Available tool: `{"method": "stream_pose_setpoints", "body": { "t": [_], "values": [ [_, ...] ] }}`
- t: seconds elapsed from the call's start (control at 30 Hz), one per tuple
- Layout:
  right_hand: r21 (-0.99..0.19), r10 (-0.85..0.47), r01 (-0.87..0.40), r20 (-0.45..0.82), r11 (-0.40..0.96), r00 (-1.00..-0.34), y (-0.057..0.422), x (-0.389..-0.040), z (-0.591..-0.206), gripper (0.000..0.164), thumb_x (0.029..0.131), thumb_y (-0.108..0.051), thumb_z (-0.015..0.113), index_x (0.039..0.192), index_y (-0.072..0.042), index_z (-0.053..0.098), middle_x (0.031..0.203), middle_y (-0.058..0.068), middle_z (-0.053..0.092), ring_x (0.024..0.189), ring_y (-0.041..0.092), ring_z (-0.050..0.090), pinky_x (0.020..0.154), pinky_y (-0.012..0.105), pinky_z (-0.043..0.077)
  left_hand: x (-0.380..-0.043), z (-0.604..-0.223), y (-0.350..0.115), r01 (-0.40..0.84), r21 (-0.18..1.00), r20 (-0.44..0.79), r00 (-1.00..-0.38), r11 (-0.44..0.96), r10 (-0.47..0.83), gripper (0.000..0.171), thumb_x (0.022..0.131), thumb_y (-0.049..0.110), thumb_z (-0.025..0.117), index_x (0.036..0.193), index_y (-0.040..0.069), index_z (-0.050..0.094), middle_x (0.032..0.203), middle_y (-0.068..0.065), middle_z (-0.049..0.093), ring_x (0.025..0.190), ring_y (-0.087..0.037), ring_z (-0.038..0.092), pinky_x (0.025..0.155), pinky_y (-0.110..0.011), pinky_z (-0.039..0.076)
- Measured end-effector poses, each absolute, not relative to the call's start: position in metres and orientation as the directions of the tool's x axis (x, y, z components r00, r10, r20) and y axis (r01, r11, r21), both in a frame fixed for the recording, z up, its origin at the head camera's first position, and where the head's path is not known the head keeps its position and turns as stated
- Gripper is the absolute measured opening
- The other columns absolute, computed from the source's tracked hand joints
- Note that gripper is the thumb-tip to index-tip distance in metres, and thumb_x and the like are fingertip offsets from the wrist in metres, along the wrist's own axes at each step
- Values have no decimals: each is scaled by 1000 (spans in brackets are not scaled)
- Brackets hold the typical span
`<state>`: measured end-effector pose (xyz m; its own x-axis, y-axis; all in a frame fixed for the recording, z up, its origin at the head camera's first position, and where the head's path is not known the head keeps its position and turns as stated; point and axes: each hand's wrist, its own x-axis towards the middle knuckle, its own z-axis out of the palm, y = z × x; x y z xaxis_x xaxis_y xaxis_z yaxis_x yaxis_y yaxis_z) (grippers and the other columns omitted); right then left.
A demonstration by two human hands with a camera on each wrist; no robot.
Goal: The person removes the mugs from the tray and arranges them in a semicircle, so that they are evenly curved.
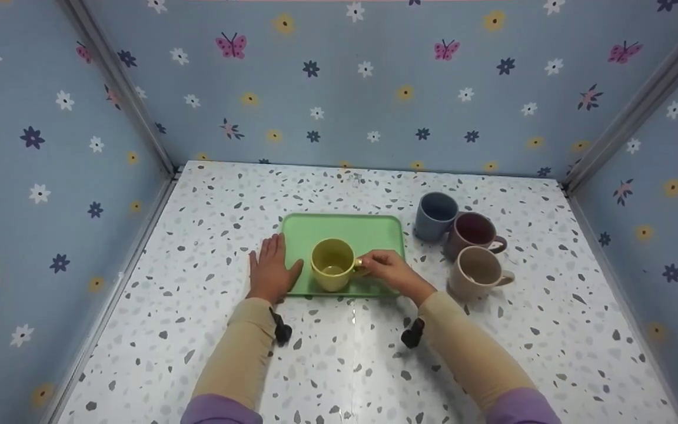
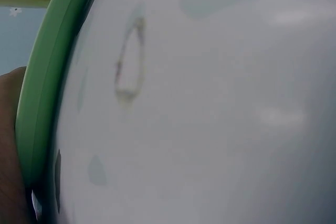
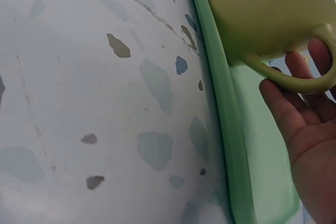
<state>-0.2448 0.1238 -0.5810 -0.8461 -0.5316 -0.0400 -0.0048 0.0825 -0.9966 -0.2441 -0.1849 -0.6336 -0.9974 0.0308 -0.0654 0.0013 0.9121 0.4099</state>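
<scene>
A yellow mug (image 1: 332,265) is over the front middle of a green tray (image 1: 368,227); whether its base touches the tray I cannot tell. My right hand (image 1: 391,271) holds the mug by its handle, which points right. In the right wrist view, the fingers (image 3: 286,108) curl around the handle (image 3: 299,83). My left hand (image 1: 272,271) lies with straight fingers on the tray's left edge, thumb over the tray's inside. The left wrist view shows mostly tabletop, the tray's rim (image 2: 44,93) and a sliver of that hand.
Right of the tray, a blue mug (image 1: 431,227), a maroon mug (image 1: 462,242) and a beige mug (image 1: 467,282) stand close together, behind my right forearm. The speckled white table (image 1: 227,194) is bounded by flowered blue walls (image 1: 339,76) at the back and sides.
</scene>
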Motion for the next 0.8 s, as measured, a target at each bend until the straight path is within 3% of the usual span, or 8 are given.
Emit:
{"method": "stream_pose_setpoints", "body": {
  "t": [0.2,0.37,0.6,0.8],
  "values": [
    [-980,-627,-36,-97,197,-773,126,-253,-568,30,105,-9,53,107,21,59,116,36,64,113,51,62,101,53,51,-246,-636,-189,5,402,-43,-999,916,24,90,101,62,38,163,6,5,169,-15,9,156,-34,2,122,-58,-4],
    [-976,-669,13,-159,219,-726,130,-257,-562,31,104,-8,56,110,22,59,120,37,63,116,51,60,104,54,48,-248,-636,-188,4,401,-50,-998,916,26,90,101,62,38,163,5,6,169,-16,9,156,-34,2,122,-59,-5],
    [-967,-671,39,-204,253,-713,132,-257,-562,32,103,-10,58,110,21,59,121,33,65,117,46,62,103,49,50,-248,-634,-185,-15,397,-75,-997,918,17,89,101,61,39,163,7,4,170,-14,6,156,-32,0,122,-57,-7],
    [-964,-635,41,-204,262,-745,133,-247,-563,33,103,-12,58,111,20,59,121,33,65,117,45,62,102,48,51,-247,-635,-185,-14,390,-72,-997,921,15,89,101,61,39,163,8,4,170,-14,7,156,-33,1,122,-58,-5]
  ]
}}
